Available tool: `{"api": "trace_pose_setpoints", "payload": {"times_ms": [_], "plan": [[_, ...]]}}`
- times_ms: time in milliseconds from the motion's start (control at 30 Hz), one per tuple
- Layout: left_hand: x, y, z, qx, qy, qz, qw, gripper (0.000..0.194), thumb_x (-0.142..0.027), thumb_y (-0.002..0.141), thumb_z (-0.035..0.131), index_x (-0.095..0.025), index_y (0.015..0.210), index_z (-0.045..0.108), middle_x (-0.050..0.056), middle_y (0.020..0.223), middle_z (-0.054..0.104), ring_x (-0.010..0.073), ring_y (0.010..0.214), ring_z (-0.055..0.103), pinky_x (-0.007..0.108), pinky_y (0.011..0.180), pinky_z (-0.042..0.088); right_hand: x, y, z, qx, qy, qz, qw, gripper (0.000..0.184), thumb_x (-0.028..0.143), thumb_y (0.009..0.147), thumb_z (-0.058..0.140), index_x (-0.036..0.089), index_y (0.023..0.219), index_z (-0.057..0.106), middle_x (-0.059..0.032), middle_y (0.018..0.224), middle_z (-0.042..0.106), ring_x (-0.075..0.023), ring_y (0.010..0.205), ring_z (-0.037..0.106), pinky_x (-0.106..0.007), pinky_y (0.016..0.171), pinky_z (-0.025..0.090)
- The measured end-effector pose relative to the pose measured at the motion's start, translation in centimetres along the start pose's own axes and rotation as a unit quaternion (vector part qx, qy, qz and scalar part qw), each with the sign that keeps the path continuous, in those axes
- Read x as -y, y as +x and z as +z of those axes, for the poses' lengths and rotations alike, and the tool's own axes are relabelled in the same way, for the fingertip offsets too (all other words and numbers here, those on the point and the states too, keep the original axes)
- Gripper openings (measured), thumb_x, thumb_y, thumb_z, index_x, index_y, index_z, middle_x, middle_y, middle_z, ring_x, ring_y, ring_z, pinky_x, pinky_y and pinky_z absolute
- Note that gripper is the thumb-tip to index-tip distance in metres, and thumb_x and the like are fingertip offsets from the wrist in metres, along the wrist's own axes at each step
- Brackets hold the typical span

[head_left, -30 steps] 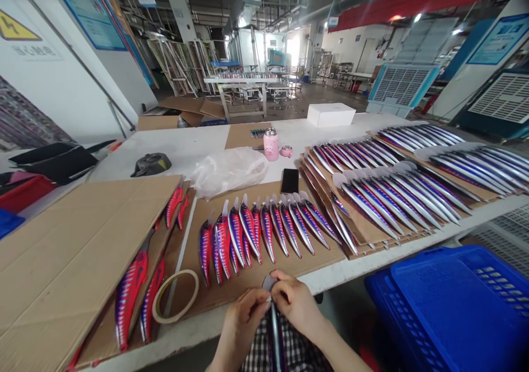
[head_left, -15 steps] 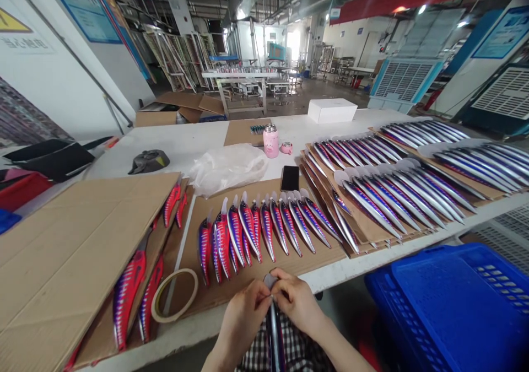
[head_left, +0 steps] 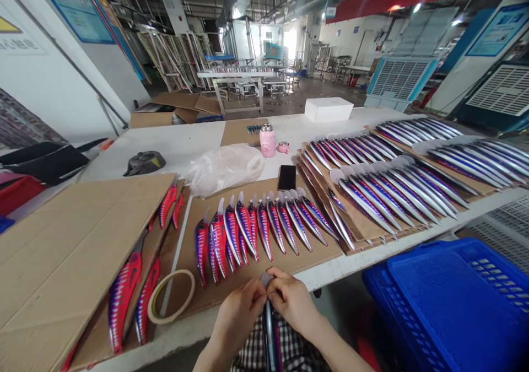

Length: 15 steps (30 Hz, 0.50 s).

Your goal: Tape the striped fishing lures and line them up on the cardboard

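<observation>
Factory floor with pipework and metal racks is extending behind a white worktable, whose near edge is running diagonally past the person. Below that edge, one fishing lure is hanging roughly lengthwise over black-and-white checked cloth, its translucent lip pointing toward the surface.

The left hand is pinching at the lure's head end, thumb and forefinger drawn together; the exact contact is being hidden by the fingers. The right hand is gripping the same end from the other side, its fingers curling beside the lip. The fingertips of both hands are meeting closely there.

Along the near edge, a row of red-and-purple lures is lying on cardboard, lips facing the far edge. A roll of tape is resting left of the row, near a broad cardboard sheet that is partly covering further lures. A black smartphone is lying just beyond the row, with a crumpled plastic bag and a pink bottle behind. Toward the right end, silver-bellied lures are lying on layered cardboard. A blue plastic crate is standing below the near edge, right.
</observation>
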<state>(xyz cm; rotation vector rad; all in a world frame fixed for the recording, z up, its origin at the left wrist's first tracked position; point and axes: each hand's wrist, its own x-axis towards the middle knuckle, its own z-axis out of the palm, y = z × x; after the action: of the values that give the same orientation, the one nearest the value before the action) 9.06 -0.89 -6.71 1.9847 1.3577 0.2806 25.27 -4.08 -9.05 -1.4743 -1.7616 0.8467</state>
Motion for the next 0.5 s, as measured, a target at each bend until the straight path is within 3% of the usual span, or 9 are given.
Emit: {"api": "trace_pose_setpoints", "payload": {"times_ms": [267, 500], "plan": [[0.4, -1.2, 0.0, 0.005, -0.031, 0.035, 0.999, 0.014, -0.018, 0.085, 0.047, -0.021, 0.082, 0.061, 0.002, 0.083, 0.063, 0.0172, 0.079, 0.061, 0.025, 0.073, 0.043, -0.6, -0.5, 0.9, -0.025, -0.010, 0.010, 1.000, 0.025, -0.002, 0.072, 0.055, 0.020, 0.075, 0.066, -0.0084, 0.112, 0.069, -0.0189, 0.107, 0.064, -0.025, 0.086, 0.046], [1.3, -1.1, 1.0, -0.082, -0.045, 0.063, 0.994, 0.016, -0.017, 0.082, 0.049, -0.024, 0.080, 0.064, 0.003, 0.089, 0.061, 0.0185, 0.085, 0.061, 0.028, 0.079, 0.047, -0.3, -0.6, 0.5, -0.032, -0.003, 0.002, 0.999, 0.024, -0.001, 0.074, 0.055, 0.020, 0.076, 0.067, -0.0076, 0.108, 0.070, -0.0178, 0.104, 0.065, -0.023, 0.086, 0.046]]}}
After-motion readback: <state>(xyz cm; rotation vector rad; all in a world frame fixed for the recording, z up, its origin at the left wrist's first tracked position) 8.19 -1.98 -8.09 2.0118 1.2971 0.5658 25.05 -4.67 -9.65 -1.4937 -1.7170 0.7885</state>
